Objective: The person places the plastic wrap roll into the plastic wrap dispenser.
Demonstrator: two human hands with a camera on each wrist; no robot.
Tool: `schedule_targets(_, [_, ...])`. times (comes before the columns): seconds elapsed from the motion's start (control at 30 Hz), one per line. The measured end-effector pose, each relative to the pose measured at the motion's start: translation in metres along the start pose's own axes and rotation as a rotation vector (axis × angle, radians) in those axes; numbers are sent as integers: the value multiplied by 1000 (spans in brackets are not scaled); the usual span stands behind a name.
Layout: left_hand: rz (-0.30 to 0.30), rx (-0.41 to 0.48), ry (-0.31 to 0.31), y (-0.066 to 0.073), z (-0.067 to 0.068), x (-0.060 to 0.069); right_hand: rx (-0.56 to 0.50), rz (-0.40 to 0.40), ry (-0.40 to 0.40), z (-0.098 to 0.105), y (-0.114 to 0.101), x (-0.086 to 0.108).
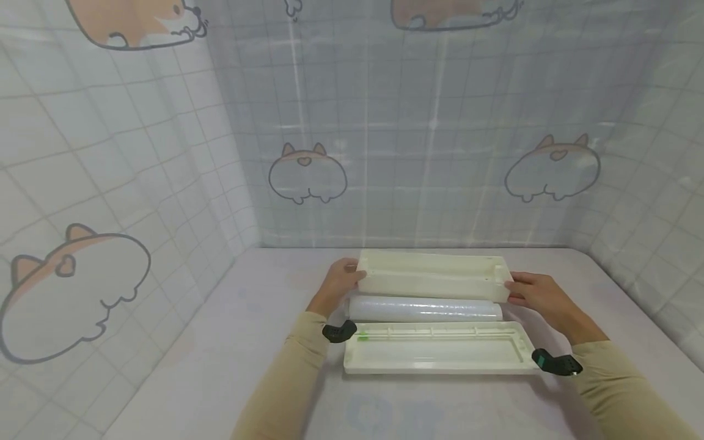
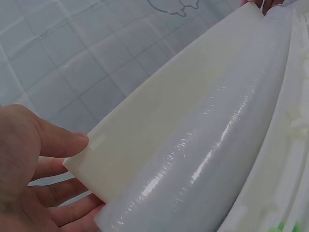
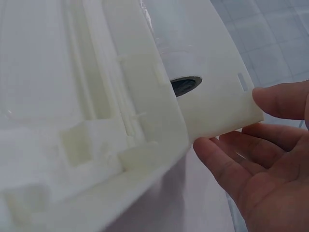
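Observation:
A long cream plastic box half, its hollow side facing me, is held between my two hands at the back of the row. My left hand grips its left end, thumb on the near face in the left wrist view. At the opposite end, my right hand holds the corner between thumb and fingers. Just in front lies a shiny roll of cling film; its dark core opening shows in the right wrist view. Nearest me is a second cream half with a rail and a green slider.
A pale table carries everything. Light curtains printed with a grid and cartoon dogs rise at the back and both sides. A black device sits on my left wrist, another on my right.

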State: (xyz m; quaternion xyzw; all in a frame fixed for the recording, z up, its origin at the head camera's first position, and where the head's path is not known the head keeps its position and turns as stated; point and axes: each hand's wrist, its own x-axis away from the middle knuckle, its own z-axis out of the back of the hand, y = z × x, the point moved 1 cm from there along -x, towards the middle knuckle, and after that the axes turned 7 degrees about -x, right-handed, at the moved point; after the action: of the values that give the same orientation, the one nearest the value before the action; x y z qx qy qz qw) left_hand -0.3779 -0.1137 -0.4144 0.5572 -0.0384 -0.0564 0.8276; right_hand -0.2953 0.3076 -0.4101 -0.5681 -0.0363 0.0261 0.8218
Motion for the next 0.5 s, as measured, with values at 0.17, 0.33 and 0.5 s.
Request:
schedule_targets(0.17, [-9, -9, 16, -5, 3, 3, -37, -4, -14, -3, 0, -2])
schedule_targets(0.33, [-9, -20, 17, -9, 4, 5, -42, -15, -12, -4, 3, -4])
schedule_targets(0.5, [-29, -21, 31, -10, 4, 7, -26, -13, -17, -4, 3, -6])
